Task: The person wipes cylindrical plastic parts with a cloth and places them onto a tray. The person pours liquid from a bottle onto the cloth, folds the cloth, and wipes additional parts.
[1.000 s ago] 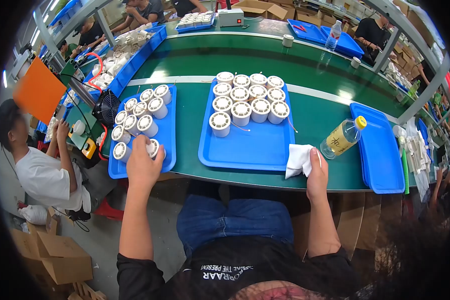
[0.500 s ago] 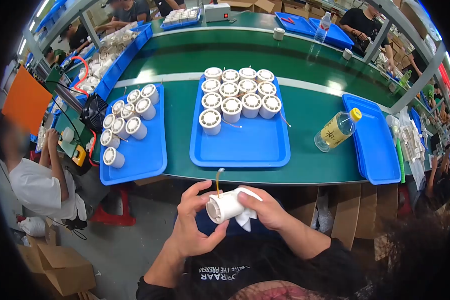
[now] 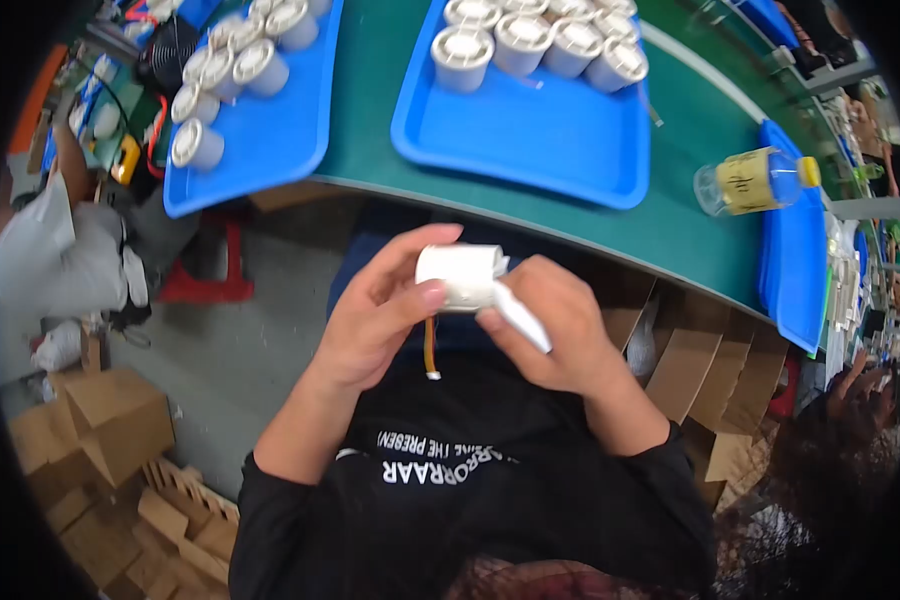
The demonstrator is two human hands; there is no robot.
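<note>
My left hand grips a white cylindrical housing by its side, thumb on the near face and fingers behind. A short yellow-brown lead with a small white plug hangs down from it. My right hand pinches a white cloth at the housing's right end; the fingertips there are partly hidden. Both hands are in front of my black shirt, short of the table edge. Beyond them is a blue tray with several similar white housings, their slotted ends up.
A second blue tray at the left holds more white housings. A yellow-capped bottle lies toward the right of the green table, by stacked blue trays. Cardboard boxes stand on the floor at left, near a seated person.
My view has tilted down. The housing has turned so that its lead hangs downward instead of pointing up, and its open end no longer faces me. The cloth is now at its right end.
</note>
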